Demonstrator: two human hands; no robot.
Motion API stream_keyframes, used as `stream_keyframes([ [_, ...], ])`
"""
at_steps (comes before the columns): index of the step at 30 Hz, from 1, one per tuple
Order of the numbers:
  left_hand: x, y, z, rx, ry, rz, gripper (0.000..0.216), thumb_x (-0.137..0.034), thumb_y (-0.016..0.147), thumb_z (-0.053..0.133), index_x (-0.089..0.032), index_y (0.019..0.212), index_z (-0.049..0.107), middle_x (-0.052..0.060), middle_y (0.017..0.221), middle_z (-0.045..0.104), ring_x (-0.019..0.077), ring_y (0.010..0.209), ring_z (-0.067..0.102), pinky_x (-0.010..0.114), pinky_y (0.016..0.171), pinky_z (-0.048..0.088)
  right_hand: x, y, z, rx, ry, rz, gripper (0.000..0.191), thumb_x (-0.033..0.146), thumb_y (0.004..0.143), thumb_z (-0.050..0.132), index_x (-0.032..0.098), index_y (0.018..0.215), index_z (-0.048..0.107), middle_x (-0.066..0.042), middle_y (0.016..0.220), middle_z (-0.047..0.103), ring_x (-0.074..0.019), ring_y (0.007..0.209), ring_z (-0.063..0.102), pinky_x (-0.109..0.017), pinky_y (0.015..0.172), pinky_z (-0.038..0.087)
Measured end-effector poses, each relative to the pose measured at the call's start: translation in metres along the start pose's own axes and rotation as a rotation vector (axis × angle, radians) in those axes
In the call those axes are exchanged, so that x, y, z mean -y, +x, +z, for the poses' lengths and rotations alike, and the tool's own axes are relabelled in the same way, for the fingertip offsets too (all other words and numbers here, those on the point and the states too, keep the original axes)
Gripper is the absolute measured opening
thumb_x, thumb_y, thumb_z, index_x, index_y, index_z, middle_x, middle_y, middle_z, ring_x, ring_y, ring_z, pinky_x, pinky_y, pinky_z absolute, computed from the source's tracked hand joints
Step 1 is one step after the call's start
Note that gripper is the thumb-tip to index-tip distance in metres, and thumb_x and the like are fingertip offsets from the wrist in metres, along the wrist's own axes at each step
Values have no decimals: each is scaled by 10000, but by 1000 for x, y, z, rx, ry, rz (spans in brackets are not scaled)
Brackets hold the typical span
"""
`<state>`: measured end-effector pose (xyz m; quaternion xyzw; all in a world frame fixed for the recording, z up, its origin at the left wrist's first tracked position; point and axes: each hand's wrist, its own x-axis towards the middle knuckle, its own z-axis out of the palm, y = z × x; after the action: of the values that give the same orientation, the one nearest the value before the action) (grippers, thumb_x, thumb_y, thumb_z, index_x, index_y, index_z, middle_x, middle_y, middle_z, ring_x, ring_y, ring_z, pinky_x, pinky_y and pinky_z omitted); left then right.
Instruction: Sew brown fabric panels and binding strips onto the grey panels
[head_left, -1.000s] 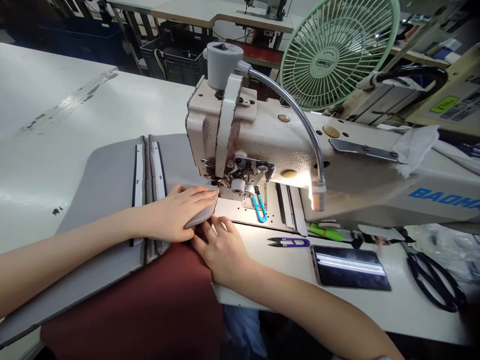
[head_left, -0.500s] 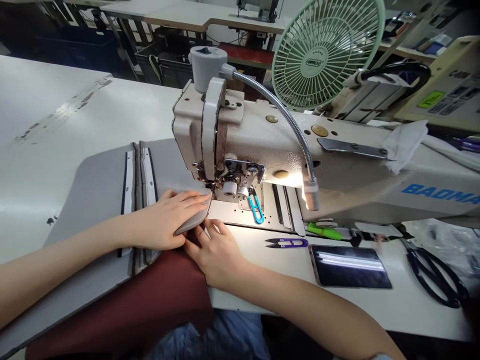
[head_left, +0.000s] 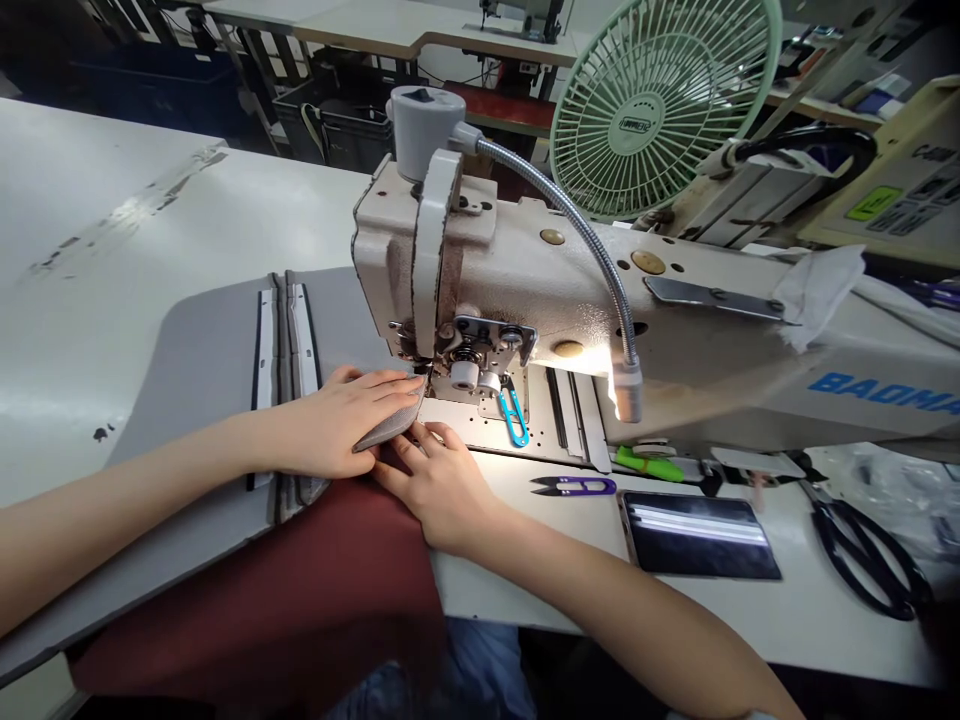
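Note:
A stitched piece lies under my hands, with a grey fabric panel (head_left: 202, 350) and a dark red panel (head_left: 300, 580) hanging over the table's front edge. My left hand (head_left: 345, 420) lies over a folded grey flap (head_left: 394, 425), fingers on top and thumb at its lower edge. Close by, my right hand (head_left: 442, 480) grips the near edge of the same fabric, its fingertips partly hidden. The fabric's corner reaches the needle area of the sewing machine (head_left: 465, 270). Two white strips (head_left: 304, 345) run along the grey panel's seam.
Blue thread snips (head_left: 514, 415) lie on the machine bed. To the right are purple thread snips (head_left: 576, 486), a phone (head_left: 701, 535) and black-handled scissors (head_left: 862, 550). A flexible lamp (head_left: 626, 385) hangs beside the machine arm; behind it stands a green fan (head_left: 660, 110).
The fabric and both hands have shifted slightly toward the machine, away from me. The view has moved a little. Both hands keep their hold.

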<state>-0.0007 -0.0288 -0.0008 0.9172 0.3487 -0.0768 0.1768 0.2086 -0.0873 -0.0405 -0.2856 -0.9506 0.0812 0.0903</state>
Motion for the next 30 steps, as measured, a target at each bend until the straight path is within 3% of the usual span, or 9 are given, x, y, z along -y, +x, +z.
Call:
stream_keyframes([
  [8, -4, 3, 1, -12, -1, -8, 724, -258, 792, 519, -177, 1498, 380, 127, 1561, 408, 341, 1478, 286, 498, 1155, 287, 9, -2, -4, 62, -74, 48, 487, 283, 866, 596, 164, 1334, 536, -222, 1304, 563, -359, 1247, 464, -481, 1016, 341],
  [19, -5, 2, 3, -60, -14, 11, 666, -217, 771, 531, -196, 1430, 433, 128, 1539, 414, 345, 1442, 329, 510, 1149, 280, 9, -1, -4, 83, -64, 56, 472, 278, 861, 608, 163, 1314, 546, -208, 1267, 585, -348, 1213, 492, -482, 1017, 346],
  [27, -7, 8, -2, -72, -31, -8, 596, -218, 784, 522, -195, 1376, 464, 123, 1494, 441, 305, 1366, 423, 491, 1111, 310, 5, -1, -6, 54, -64, 68, 451, 254, 881, 580, 162, 1321, 547, -196, 1320, 575, -357, 1261, 475, -474, 987, 382],
  [30, -15, 3, -5, -71, -31, -31, 501, -200, 767, 546, -212, 1267, 563, 94, 1413, 522, 298, 1288, 482, 463, 1065, 362, 12, -6, 1, -12, -112, 31, 408, 224, 940, 525, 109, 1331, 545, -226, 1340, 580, -353, 1279, 483, -463, 949, 417],
])
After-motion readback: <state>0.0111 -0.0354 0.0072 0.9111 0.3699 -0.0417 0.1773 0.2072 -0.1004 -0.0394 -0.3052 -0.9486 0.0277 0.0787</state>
